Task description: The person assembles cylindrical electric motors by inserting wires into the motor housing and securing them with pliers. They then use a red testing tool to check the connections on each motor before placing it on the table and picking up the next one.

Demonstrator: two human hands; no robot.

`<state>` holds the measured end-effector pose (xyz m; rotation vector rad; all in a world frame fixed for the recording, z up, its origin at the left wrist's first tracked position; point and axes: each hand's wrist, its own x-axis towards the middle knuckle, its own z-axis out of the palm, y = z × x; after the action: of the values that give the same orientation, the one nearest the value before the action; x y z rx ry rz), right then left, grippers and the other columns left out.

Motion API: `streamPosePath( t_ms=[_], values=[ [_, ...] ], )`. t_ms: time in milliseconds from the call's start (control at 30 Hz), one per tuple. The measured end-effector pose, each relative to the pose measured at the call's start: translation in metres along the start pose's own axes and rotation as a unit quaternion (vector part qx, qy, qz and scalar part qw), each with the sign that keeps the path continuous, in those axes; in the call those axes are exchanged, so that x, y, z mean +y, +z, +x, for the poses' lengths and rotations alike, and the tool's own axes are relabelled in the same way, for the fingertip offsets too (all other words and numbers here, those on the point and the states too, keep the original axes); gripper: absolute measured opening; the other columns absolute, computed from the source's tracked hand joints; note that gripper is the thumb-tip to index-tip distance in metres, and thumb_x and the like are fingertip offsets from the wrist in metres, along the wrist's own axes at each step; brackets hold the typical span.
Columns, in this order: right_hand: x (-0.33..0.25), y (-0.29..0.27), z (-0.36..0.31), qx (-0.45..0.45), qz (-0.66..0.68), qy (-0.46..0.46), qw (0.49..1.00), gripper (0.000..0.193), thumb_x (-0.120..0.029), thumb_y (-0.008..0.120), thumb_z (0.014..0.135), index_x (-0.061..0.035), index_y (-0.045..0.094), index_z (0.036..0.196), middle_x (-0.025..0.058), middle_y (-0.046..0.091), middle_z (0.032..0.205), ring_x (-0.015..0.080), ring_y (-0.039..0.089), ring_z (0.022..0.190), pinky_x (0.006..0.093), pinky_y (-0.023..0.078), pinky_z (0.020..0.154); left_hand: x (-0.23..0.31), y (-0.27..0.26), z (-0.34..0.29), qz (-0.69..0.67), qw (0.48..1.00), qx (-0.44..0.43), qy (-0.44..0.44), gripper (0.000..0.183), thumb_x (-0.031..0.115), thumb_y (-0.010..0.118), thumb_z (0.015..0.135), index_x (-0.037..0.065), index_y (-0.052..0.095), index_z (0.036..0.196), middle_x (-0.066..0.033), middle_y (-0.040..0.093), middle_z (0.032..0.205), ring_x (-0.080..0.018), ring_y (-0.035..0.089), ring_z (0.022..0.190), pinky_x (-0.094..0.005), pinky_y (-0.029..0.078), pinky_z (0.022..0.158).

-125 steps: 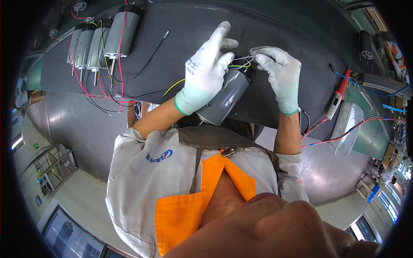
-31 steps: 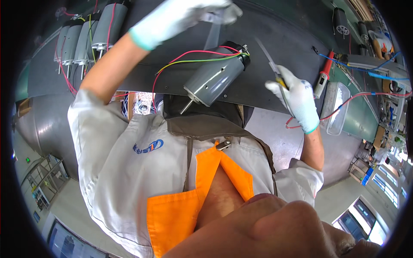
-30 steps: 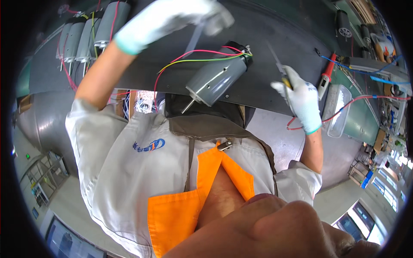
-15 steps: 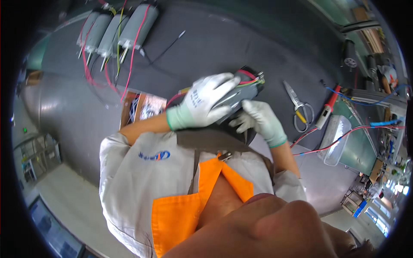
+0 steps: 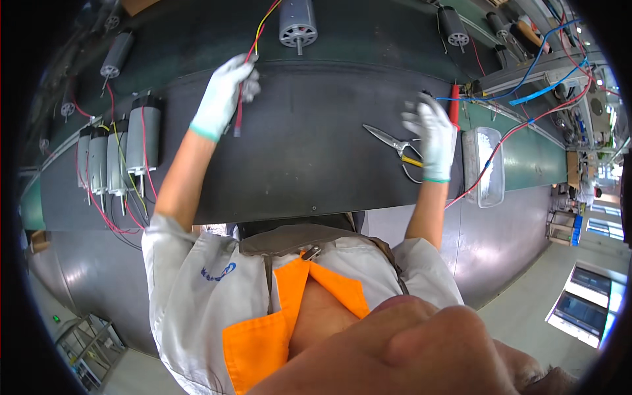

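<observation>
My gloved left hand [image 5: 227, 95] reaches to the far side, its fingers closed round the red and yellow wires [image 5: 261, 31] of a grey cylindrical motor [image 5: 298, 23]. Below the fingers hang the red wire ends. That motor lies on the dark green far strip, its shaft pointing toward me. My gloved right hand [image 5: 433, 141] hovers at the right, fingers loosely apart and slightly blurred, with nothing seen in them. Just left of it lie scissors [image 5: 388, 140] with a yellow band on one handle. Partly behind this hand is a red-handled tool [image 5: 454, 105].
Several grey motors [image 5: 143, 135] with trailing wires stand at the left. Another motor [image 5: 113, 56] is at the far left and one [image 5: 454, 27] at the far right. A clear plastic box [image 5: 488, 168] sits right of the scissors, crossed by a red cable [image 5: 513, 135].
Both hands have left the motor they held close to my body and moved apart. My left hand is now at the far-side wires, my right by the scissors. The view has shifted too.
</observation>
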<state>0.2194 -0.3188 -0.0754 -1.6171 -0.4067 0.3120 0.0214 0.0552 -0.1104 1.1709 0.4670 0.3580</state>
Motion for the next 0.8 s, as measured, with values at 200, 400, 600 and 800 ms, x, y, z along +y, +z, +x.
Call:
streamPosePath(
  t_ms=[200, 400, 600, 800],
  values=[
    [0.034, -0.14, 0.068, 0.067, 0.252, -0.033, 0.965, 0.044, -0.02, 0.069, 0.1, -0.0032, 0.055, 0.137, 0.0116, 0.069, 0.1, 0.0163, 0.066, 0.08, 0.0286, 0.055, 0.067, -0.028, 0.061, -0.079, -0.124, 0.979, -0.125, -0.104, 0.045, 0.027, 0.06, 0.104, -0.004, 0.057, 0.136, -0.0046, 0.06, 0.094, -0.0116, 0.055, 0.077, -0.026, 0.046, 0.067],
    [-0.022, 0.021, 0.012, -0.283, -0.14, 0.116, 0.942, 0.028, -0.026, 0.07, 0.097, -0.0009, 0.074, 0.109, 0.0088, 0.073, 0.083, 0.0131, 0.07, 0.067, 0.0251, 0.056, 0.059, -0.025, 0.087, -0.08, -0.163, 0.951, -0.226, -0.135, 0.042, 0.032, 0.062, 0.104, -0.004, 0.064, 0.126, -0.0113, 0.07, 0.104, -0.0209, 0.071, 0.093, -0.0358, 0.059, 0.085],
    [-0.006, 0.082, -0.073, -0.275, -0.019, 0.028, 0.961, 0.036, -0.019, 0.067, 0.099, 0.0008, 0.069, 0.129, 0.0098, 0.076, 0.096, 0.0145, 0.071, 0.083, 0.0282, 0.058, 0.075, -0.011, 0.096, -0.081, -0.159, 0.98, -0.116, -0.039, 0.037, 0.028, 0.063, 0.103, -0.004, 0.068, 0.12, -0.0103, 0.071, 0.098, -0.0219, 0.072, 0.093, -0.0364, 0.06, 0.086],
    [-0.039, 0.106, -0.083, -0.255, 0.157, -0.032, 0.953, 0.072, -0.027, 0.07, 0.097, 0.0073, 0.04, 0.152, 0.0166, 0.073, 0.086, 0.0221, 0.072, 0.079, 0.0321, 0.059, 0.069, -0.008, 0.12, -0.087, -0.188, 0.981, -0.036, -0.019, 0.033, 0.024, 0.062, 0.104, -0.003, 0.065, 0.122, -0.0112, 0.072, 0.113, -0.0189, 0.071, 0.1, -0.0368, 0.06, 0.089]
  ],
)
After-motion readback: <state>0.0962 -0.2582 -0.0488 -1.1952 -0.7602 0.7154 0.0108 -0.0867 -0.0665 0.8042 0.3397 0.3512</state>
